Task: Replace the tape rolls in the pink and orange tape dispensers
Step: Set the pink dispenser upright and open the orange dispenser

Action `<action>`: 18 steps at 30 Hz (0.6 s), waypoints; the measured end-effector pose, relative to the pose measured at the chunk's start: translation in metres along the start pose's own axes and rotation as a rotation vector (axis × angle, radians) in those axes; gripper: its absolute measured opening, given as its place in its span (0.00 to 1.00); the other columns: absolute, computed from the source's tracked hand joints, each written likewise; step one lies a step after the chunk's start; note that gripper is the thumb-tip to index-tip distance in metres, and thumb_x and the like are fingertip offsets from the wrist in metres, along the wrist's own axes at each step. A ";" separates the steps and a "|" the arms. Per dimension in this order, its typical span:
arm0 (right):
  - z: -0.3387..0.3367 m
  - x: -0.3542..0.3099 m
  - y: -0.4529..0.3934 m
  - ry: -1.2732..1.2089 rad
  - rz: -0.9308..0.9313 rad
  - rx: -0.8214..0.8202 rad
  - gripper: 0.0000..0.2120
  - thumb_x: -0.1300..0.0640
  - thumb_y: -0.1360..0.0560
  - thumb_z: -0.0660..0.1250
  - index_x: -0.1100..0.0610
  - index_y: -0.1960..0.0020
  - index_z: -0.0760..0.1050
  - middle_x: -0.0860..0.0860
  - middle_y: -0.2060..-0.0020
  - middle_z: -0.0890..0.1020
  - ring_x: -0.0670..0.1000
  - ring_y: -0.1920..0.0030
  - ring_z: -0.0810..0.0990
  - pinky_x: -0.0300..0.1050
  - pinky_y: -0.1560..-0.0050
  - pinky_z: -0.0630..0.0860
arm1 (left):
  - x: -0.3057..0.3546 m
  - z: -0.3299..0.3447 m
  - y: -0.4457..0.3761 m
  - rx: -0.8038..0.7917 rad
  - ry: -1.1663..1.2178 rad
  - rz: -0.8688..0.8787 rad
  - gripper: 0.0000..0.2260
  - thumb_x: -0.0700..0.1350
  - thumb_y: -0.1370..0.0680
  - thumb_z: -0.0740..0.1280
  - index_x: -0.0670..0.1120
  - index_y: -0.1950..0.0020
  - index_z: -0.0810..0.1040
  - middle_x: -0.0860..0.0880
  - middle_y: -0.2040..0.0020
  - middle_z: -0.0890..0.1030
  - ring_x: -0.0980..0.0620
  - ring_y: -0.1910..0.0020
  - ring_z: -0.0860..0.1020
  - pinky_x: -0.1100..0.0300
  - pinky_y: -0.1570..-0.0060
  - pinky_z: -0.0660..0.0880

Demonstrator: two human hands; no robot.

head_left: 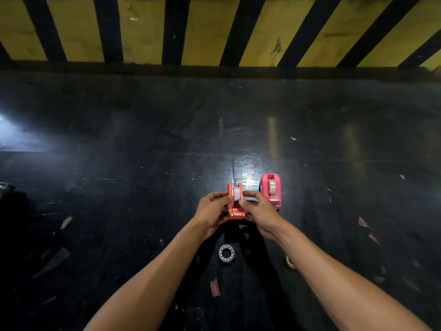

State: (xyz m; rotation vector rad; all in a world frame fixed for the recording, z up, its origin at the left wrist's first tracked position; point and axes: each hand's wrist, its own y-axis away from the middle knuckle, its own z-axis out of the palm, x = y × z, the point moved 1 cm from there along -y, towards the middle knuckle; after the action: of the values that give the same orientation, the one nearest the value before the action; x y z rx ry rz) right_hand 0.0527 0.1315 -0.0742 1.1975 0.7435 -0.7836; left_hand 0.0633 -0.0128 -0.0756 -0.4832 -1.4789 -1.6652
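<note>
Dark scuffed floor point(119, 163), glare patch at left edge; yellow-black striped wall point(143, 32) along far edge; scattered scraps point(215, 287).

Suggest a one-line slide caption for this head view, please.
Both hands, left and right, seat a tape roll in the orange dispenser, beside the pink dispenser.
</note>
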 end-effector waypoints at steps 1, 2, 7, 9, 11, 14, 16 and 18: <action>0.001 -0.002 0.002 -0.011 0.010 -0.006 0.10 0.66 0.23 0.64 0.58 0.43 0.72 0.58 0.55 0.83 0.53 0.60 0.83 0.45 0.58 0.81 | 0.000 -0.001 0.002 -0.001 0.003 0.006 0.09 0.38 0.22 0.70 0.41 0.43 0.77 0.42 0.58 0.85 0.52 0.68 0.84 0.63 0.71 0.79; 0.002 -0.003 0.002 -0.007 0.020 -0.008 0.09 0.66 0.23 0.64 0.57 0.44 0.72 0.57 0.56 0.83 0.52 0.61 0.83 0.44 0.60 0.80 | 0.001 -0.001 0.003 -0.001 0.016 0.009 0.08 0.39 0.22 0.70 0.42 0.44 0.78 0.43 0.58 0.86 0.52 0.68 0.84 0.63 0.71 0.78; 0.011 -0.007 0.007 0.017 0.053 0.022 0.09 0.64 0.22 0.64 0.58 0.43 0.72 0.56 0.59 0.83 0.50 0.65 0.81 0.41 0.65 0.78 | -0.004 0.002 0.006 0.079 0.025 -0.002 0.07 0.41 0.23 0.70 0.44 0.45 0.79 0.48 0.64 0.84 0.55 0.70 0.81 0.61 0.66 0.77; 0.013 -0.008 0.008 0.018 0.065 0.037 0.10 0.64 0.22 0.64 0.59 0.42 0.72 0.55 0.61 0.82 0.50 0.66 0.80 0.39 0.69 0.77 | -0.007 0.004 0.007 0.115 0.047 -0.006 0.07 0.42 0.22 0.70 0.45 0.45 0.79 0.49 0.66 0.82 0.55 0.71 0.79 0.60 0.64 0.76; 0.012 -0.009 0.009 0.017 0.070 0.051 0.10 0.64 0.22 0.64 0.59 0.41 0.72 0.55 0.61 0.81 0.50 0.67 0.79 0.40 0.67 0.76 | -0.008 0.004 0.007 0.140 0.062 -0.004 0.06 0.41 0.22 0.70 0.45 0.46 0.80 0.50 0.68 0.80 0.55 0.73 0.78 0.60 0.65 0.75; 0.003 -0.013 0.011 0.041 0.077 0.109 0.10 0.64 0.22 0.64 0.57 0.41 0.72 0.54 0.62 0.80 0.44 0.72 0.78 0.37 0.71 0.72 | -0.005 -0.009 0.003 0.194 0.062 0.045 0.07 0.40 0.23 0.71 0.43 0.46 0.79 0.48 0.67 0.78 0.55 0.76 0.75 0.60 0.70 0.75; -0.005 -0.016 0.013 0.032 0.066 0.122 0.11 0.65 0.22 0.64 0.58 0.41 0.71 0.54 0.62 0.79 0.40 0.79 0.74 0.34 0.78 0.69 | -0.003 -0.024 0.001 0.276 -0.152 0.152 0.08 0.41 0.24 0.73 0.43 0.46 0.79 0.46 0.58 0.82 0.52 0.67 0.80 0.62 0.74 0.77; -0.010 -0.018 0.017 0.023 0.054 0.112 0.12 0.65 0.23 0.64 0.59 0.41 0.71 0.55 0.61 0.79 0.41 0.77 0.74 0.33 0.79 0.68 | -0.003 -0.041 0.000 0.364 -0.471 0.260 0.08 0.43 0.25 0.73 0.45 0.48 0.79 0.46 0.54 0.82 0.52 0.62 0.81 0.63 0.72 0.80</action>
State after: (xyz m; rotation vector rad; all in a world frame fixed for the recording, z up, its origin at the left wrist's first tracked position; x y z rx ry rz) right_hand 0.0565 0.1469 -0.0531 1.3245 0.6902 -0.7756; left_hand 0.0749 -0.0504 -0.0875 -0.8600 -1.9151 -1.0876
